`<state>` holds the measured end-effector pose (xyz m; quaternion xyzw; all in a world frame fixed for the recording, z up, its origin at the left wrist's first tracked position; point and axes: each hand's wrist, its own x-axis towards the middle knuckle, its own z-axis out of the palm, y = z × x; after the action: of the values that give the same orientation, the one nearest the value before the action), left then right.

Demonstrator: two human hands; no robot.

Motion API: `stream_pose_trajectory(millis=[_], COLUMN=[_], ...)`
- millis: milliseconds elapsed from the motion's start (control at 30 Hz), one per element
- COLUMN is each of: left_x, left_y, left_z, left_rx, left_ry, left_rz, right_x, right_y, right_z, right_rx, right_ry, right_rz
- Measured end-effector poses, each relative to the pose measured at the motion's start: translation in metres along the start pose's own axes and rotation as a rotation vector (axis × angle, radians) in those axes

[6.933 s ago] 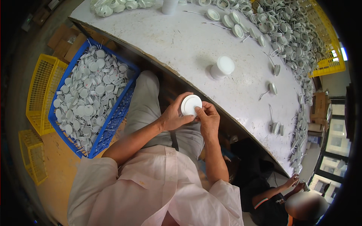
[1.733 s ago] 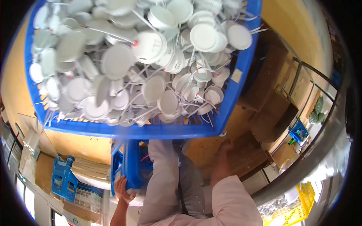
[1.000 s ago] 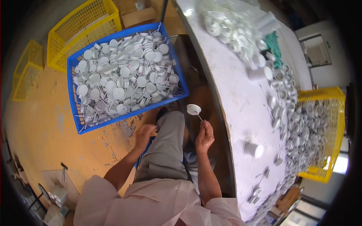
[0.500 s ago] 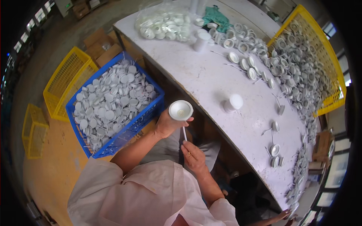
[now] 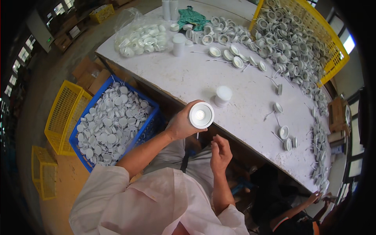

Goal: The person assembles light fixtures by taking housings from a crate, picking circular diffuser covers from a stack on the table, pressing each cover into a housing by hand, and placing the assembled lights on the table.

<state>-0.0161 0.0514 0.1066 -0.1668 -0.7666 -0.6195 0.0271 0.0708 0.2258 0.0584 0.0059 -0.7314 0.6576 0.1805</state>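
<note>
My left hand (image 5: pixel 180 124) grips a white round downlight (image 5: pixel 209 114) by its side, close to the bench edge. Its recessed face is turned up, and small light-emitter dots show at its centre. A short piece of white lead shows below it. Just to the right and nearer to me, my right hand (image 5: pixel 221 154) is raised apart from the downlight, fingers loosely bent, with nothing visible in it. On the white workbench (image 5: pixel 250 117), a short stack of white round covers (image 5: pixel 223 95) stands beyond the downlight. Several similar downlights (image 5: pixel 283 132) with leads lie farther right.
A blue crate (image 5: pixel 149 123) full of white discs with leads stands left, beside yellow crates (image 5: pixel 64 117). A tilted yellow crate (image 5: pixel 335 47) spills grey-white rings across the far right. A clear bag (image 5: pixel 143 39) and green bag (image 5: pixel 192 18) lie at the back. Another person's hand (image 5: pixel 314 197) is at lower right.
My left hand has carried the downlight right toward the bench edge, turning its face up. My right hand has let go of the lead and moved right. The view has shifted.
</note>
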Motion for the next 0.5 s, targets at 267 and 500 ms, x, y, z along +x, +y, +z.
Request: stream_pose_trajectory(millis=[267, 500], left_x=[0.011, 0.015], left_y=[-0.01, -0.023], left_z=[0.003, 0.003], left_rx=[-0.144, -0.192], left_ry=[-0.083, -0.117], left_rz=[-0.012, -0.057], right_x=[0.032, 0.036], right_y=[-0.013, -0.01], right_z=[0.017, 0.026], right_rx=[0.265, 0.283], right_ry=[0.0, -0.012], right_rz=[0.203, 0.279])
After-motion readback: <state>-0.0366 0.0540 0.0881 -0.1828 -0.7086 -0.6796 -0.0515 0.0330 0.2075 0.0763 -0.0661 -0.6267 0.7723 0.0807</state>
